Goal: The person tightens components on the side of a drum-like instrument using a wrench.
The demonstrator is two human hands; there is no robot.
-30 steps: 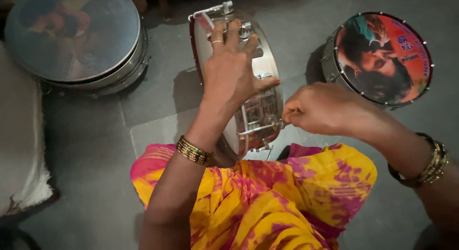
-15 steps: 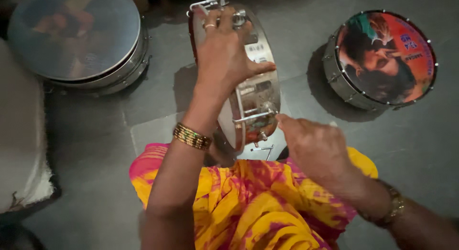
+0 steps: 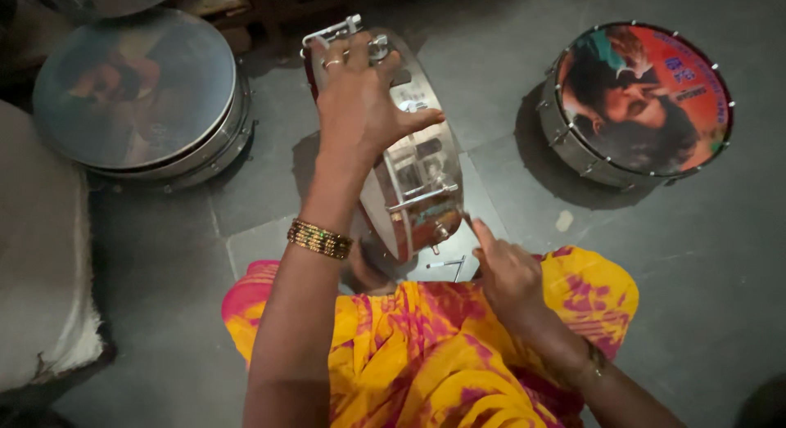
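Head view: left hand [image 3: 360, 109] gripping upright metal drum [image 3: 413, 174].

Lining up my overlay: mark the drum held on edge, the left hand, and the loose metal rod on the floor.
drum held on edge [image 3: 426, 178], head view, on its metal shell
left hand [image 3: 360, 109], head view, back of the hand
loose metal rod [image 3: 446, 264], head view, mid-shaft

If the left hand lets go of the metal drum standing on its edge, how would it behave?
The drum is round and stands on its rim, so it would probably tip or roll. Its shiny metal shell looks stiff and perhaps slippery. The left hand grips its top; the right hand is at its lower rim.
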